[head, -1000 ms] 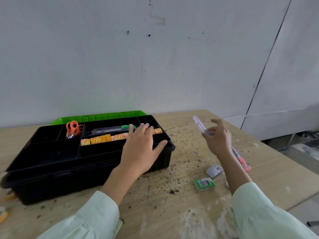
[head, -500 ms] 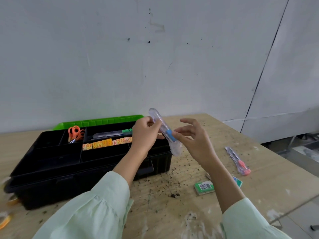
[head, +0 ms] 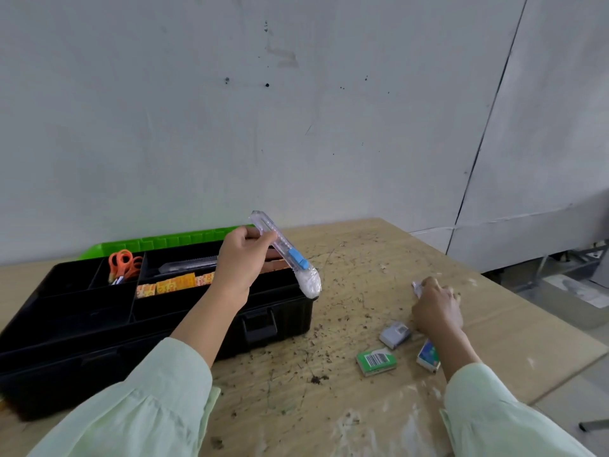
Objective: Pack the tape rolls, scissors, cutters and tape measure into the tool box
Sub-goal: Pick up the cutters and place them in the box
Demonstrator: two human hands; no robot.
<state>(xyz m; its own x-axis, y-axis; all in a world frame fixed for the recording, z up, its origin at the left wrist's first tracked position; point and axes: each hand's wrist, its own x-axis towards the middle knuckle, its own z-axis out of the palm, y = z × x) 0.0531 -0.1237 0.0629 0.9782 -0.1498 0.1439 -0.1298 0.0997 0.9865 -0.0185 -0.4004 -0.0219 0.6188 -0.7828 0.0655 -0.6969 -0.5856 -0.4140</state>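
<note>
The left hand (head: 242, 258) holds a clear cutter (head: 282, 252) with a blue slider, its fingers clamped round the upper half of the body; the cutter hangs in the air above the right end of the open tool box (head: 158, 311), its long axis slanting from up-left, by the fingers, down to the right, where its wrapped lower end juts past the box's right-hand corner; so the free end points away from the compartments, not into them. Inside the box, orange scissors (head: 124, 265) stand in a small rear compartment, a dark cutter (head: 188, 266) lies lengthwise in the long rear one, and an orange printed strip (head: 174, 284) lies just in front of it. To my eye the coming move turns on swinging the held cutter to run along the box's length, parallel to that dark cutter, and lowering it leftward.

The right hand (head: 436, 308) rests well apart on the surface (head: 346, 285), fingers curled over something small and pale; whether they grip it I cannot tell; three small packets (head: 375, 360) lie just beside that wrist.
</note>
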